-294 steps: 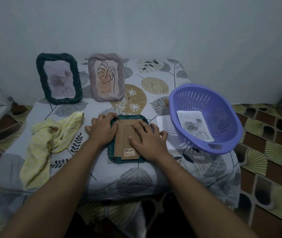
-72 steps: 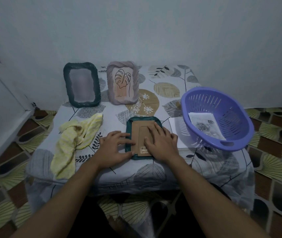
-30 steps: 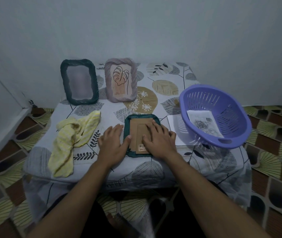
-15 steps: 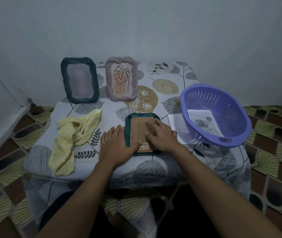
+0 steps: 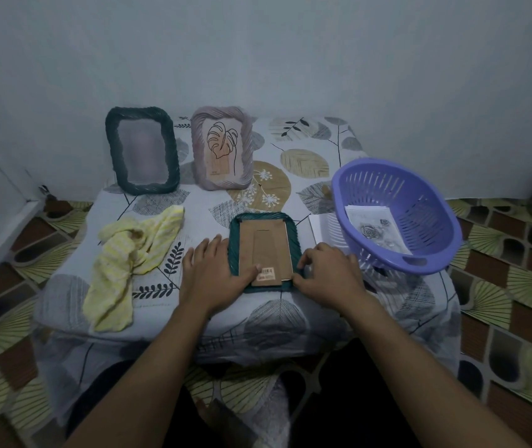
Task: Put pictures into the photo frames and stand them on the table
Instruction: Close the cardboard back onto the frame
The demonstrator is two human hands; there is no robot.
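Observation:
A teal photo frame (image 5: 263,221) lies face down near the table's front edge, its brown cardboard back (image 5: 264,250) up. My left hand (image 5: 211,276) rests flat at its left side, thumb pressing the lower left of the back. My right hand (image 5: 329,273) has curled fingers at the frame's lower right corner. At the back stand a dark green frame (image 5: 142,149) and a pink frame (image 5: 222,147) with a leaf drawing. A rose picture (image 5: 377,232) lies in the purple basket (image 5: 419,263).
A crumpled yellow cloth (image 5: 128,257) lies left of the teal frame. White paper (image 5: 321,226) sticks out under the basket. The small table (image 5: 274,315) has a leaf-print cover and stands against a wall, with patterned floor tiles around it.
My right hand slid off the cardboard back to the frame's lower right corner and curled its fingers. My left hand stayed at the left side with its thumb on the back.

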